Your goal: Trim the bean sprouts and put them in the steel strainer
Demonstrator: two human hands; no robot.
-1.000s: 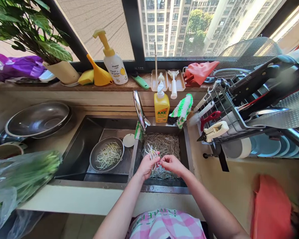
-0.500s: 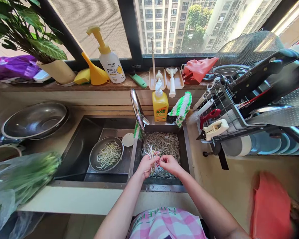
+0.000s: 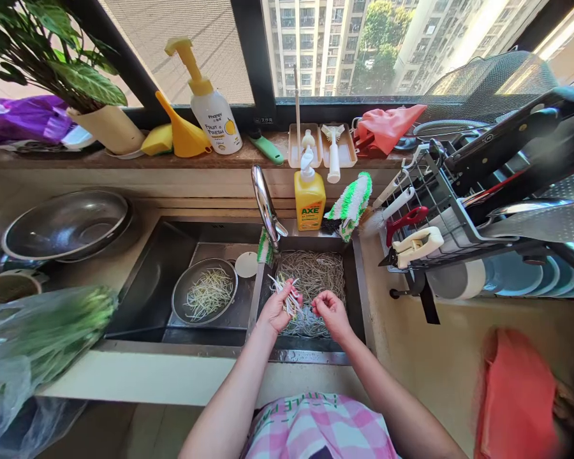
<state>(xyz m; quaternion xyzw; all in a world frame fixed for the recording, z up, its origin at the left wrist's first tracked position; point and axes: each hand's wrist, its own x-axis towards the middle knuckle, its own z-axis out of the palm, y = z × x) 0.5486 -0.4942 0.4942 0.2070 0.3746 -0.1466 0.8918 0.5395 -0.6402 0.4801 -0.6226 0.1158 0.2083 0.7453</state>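
My left hand (image 3: 276, 310) is closed around a bunch of pale sprouts (image 3: 294, 305), whose ends stick out past the fingers over the right sink basin (image 3: 356, 280). To its right, my right hand (image 3: 332, 313) has thumb and fingers pinched together, a small gap away from the bunch; whatever lies between its fingertips is too small to make out. Beneath both hands, a mass of thin brownish strands (image 3: 316, 271) fills the right basin. A round metal colander (image 3: 176, 299) holding pale sprouts (image 3: 209, 293) rests in the left basin.
A faucet (image 3: 264, 197) rises behind the basins, beside a yellow soap bottle (image 3: 310, 201). A wire rack (image 3: 452, 223) with knives and utensils stands at the right. Bagged greens (image 3: 62, 325) lie at the left, below a large pan (image 3: 67, 226). A white lid (image 3: 245, 264) is near the colander.
My hands have moved apart: the right one has drawn away to the right, and the left one has shifted slightly left and up with its bunch. The view has moved slightly.
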